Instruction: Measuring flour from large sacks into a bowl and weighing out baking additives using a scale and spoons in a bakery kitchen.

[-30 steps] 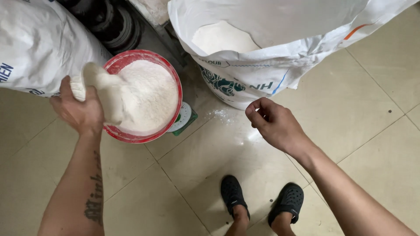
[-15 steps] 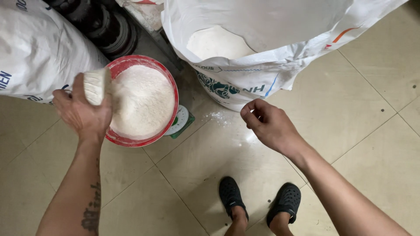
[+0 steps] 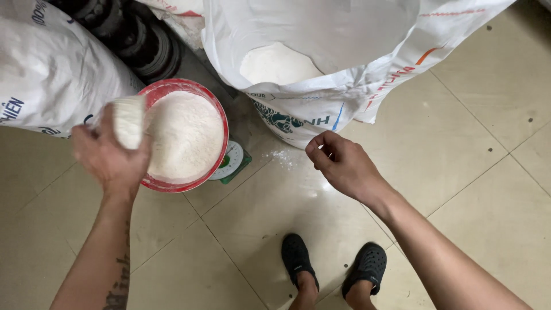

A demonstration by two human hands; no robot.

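1. The big open white sack (image 3: 321, 86) stands at the top, its mouth folded back over a bed of white powder (image 3: 278, 64). A second, closed sack (image 3: 51, 74) leans at the left, with a stack of dark round parts (image 3: 138, 40) between the two.
2. The red bowl (image 3: 213, 112) sits on a small green scale (image 3: 232, 163) on the tiled floor (image 3: 459, 149), heaped with the same powder.
3. My left hand (image 3: 109, 158) is wrapped shut around a white scoop (image 3: 129, 117), held over the bowl's left rim. I judge the scoop light and stiff, but dusty and so slick; the handle end under my fingers is the place to grip it.
4. My right hand (image 3: 344, 163) hangs empty just below the open sack, fingers loosely curled, thumb near fingertips, pinching nothing.
5. My dark clogs (image 3: 333, 267) stand below, near a little spilled powder.
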